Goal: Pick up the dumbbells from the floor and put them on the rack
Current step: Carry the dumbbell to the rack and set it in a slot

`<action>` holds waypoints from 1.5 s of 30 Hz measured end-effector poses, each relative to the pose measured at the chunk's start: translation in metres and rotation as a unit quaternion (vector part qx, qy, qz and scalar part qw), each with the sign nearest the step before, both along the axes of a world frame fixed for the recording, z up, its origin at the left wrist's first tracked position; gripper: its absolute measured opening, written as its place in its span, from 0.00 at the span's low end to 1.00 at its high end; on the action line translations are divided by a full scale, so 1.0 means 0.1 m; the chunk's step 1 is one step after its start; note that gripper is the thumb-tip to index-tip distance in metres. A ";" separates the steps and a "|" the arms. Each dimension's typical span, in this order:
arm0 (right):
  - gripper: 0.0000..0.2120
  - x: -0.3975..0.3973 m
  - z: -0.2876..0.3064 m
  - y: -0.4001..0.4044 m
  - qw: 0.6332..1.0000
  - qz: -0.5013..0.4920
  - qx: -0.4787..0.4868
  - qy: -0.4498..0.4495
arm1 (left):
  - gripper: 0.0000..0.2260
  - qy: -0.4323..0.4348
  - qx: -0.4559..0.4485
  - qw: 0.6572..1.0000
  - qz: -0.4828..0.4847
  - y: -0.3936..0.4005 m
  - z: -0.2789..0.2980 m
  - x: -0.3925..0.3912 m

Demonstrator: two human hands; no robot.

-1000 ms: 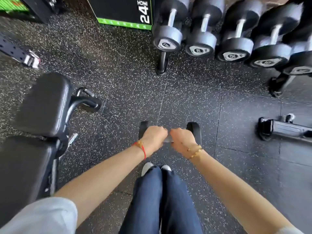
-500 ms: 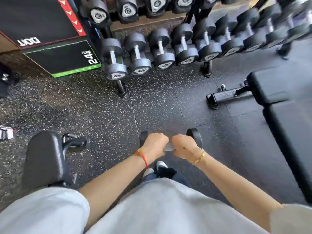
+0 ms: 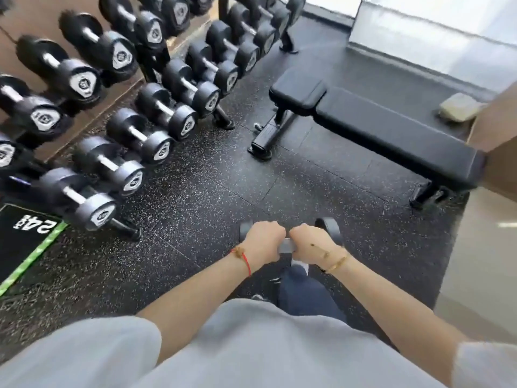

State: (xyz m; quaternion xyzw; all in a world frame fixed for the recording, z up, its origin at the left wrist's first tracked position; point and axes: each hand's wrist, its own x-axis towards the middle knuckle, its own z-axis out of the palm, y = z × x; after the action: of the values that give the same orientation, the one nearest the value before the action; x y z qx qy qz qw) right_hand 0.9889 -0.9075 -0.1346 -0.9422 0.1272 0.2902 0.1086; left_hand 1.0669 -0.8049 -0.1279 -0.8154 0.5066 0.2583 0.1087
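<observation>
I hold one black dumbbell (image 3: 330, 226) in front of my body, above the speckled floor. My left hand (image 3: 263, 239) and my right hand (image 3: 310, 243) are side by side, both closed around its grey handle. Only the two dark end weights and a short piece of handle show past my fists. The dumbbell rack (image 3: 222, 119) runs diagonally across the upper left, ahead and to the left of my hands, with two tiers full of several black dumbbells (image 3: 156, 130).
A black flat bench (image 3: 391, 130) stands to the right on the rubber floor. A black box with a green edge marked 24 (image 3: 25, 242) sits at the far left. A pale block (image 3: 458, 106) lies near the wall at the right.
The dumbbell has stayed in both hands while my view turned right. The rack has slid to the upper left, the bench on the right has come fully into view, and the left bench is gone.
</observation>
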 end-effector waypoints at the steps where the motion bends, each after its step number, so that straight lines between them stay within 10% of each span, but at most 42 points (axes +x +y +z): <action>1: 0.11 -0.10 0.02 -0.06 1.000 -0.022 0.001 0.002 | 0.13 0.002 0.002 1.000 -0.024 -0.10 0.01 -0.05; 15: 0.13 -1.65 0.11 -1.52 0.957 -0.290 0.012 -0.021 | 0.10 -0.017 -0.003 0.955 -0.296 -2.12 0.07 -1.22; 45: 0.09 -3.50 0.21 -6.79 0.904 -0.426 -0.034 -0.028 | 0.07 -0.035 -0.076 0.886 -0.456 -7.80 0.05 -2.96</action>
State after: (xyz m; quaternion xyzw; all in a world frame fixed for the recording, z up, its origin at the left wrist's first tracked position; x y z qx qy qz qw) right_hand 0.6391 -1.5865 -0.1135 -0.8092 0.5228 0.1855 0.1935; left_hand 0.7714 -1.5852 -0.1225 -0.5085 0.8365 0.1123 0.1703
